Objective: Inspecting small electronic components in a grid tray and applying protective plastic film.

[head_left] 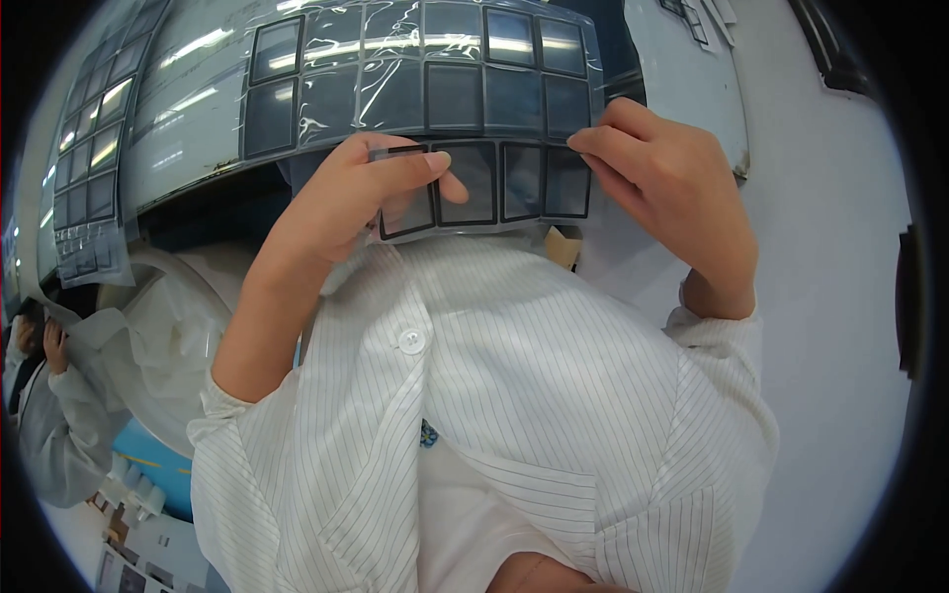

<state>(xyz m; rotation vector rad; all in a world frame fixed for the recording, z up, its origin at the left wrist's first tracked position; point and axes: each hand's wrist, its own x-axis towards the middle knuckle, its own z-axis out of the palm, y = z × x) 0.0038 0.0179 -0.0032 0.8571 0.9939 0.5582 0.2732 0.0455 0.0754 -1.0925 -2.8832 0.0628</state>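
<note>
A clear plastic sheet carries rows of dark square panels with black frames. Its far part lies on the table, and its near row hangs over the front edge towards me. My left hand is closed on the near left part of the sheet, thumb on top of a framed panel and other fingers showing through from beneath. At the sheet's right edge, my right hand is closed in a pinch, fingertips at the border between two rows. Whether they hold the film's edge or something smaller is hidden.
Another panelled sheet lies at the far left of the light table. Below it is a large bag-like white liner, with a person's hand beyond. A small yellowish block shows below the sheet.
</note>
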